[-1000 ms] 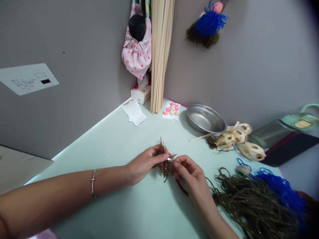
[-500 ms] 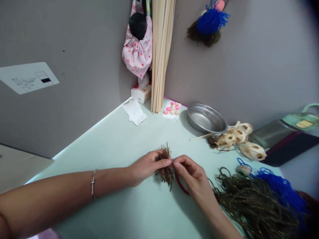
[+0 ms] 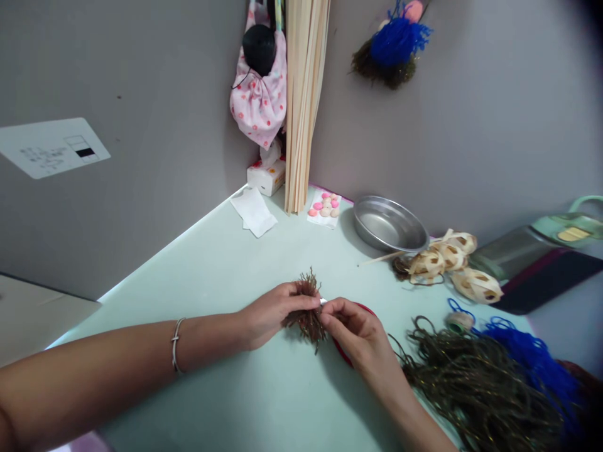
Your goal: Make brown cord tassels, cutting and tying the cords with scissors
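Observation:
My left hand pinches a small bundle of brown, glittery yarn strands just above the pale green table. My right hand meets it from the right, fingers closed on a small whitish piece at the bundle's middle. A red ring-shaped thing lies under my right hand, mostly hidden. A silver bracelet is on my left wrist.
A heap of brown yarn and blue yarn lies at the right. Woven straw balls, a metal bowl, pink and beige beads on paper, a tissue and upright wooden strips stand further back.
Both hands stayed together at the bundle; it turned a little in my fingers. My right hand shifted slightly, and more of the red ring shows behind it.

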Demonstrator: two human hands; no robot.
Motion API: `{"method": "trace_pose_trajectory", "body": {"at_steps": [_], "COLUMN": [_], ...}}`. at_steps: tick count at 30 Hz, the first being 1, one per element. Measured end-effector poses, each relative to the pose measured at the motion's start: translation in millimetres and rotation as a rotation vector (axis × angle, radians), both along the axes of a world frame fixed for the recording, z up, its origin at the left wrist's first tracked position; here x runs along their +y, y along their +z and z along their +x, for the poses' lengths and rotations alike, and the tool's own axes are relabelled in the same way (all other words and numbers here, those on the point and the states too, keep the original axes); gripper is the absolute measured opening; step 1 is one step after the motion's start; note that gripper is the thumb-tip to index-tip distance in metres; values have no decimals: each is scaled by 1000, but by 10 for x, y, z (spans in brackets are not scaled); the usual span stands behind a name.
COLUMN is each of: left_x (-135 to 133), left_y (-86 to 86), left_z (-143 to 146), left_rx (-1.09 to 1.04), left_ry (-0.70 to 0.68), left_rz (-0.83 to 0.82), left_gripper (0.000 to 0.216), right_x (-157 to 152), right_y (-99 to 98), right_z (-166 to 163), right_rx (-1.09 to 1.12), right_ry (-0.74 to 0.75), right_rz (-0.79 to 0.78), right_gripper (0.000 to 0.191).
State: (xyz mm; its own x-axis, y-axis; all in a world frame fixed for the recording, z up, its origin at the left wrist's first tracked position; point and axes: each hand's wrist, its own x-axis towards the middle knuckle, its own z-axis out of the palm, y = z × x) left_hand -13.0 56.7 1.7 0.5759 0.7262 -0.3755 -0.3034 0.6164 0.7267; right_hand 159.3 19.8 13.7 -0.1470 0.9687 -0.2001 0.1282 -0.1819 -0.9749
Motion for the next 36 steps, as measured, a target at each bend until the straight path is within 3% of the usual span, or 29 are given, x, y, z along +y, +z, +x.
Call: {"method": "trace_pose_trajectory", "body": {"at_steps": [8, 17, 25, 36], "left_x": [-20, -15, -25, 5], "left_y": [-98, 24, -77, 31], "left_z": [8, 8, -2, -20], "left_rx": [50, -18, 58, -150], "left_ry": [-21, -16, -54, -38], "left_rz": [143, -6, 168, 5], "left_gripper": [34, 31, 31, 25], "right_x": [3, -12, -11, -13], "right_y": [-3, -77, -51, -74], "right_z": [25, 8, -4, -25], "right_rx": [28, 52, 75, 80], "right_ry": [-61, -12, -87, 37], "right_rz": [-11, -42, -12, -23], "right_gripper": [29, 26, 23, 14]}}
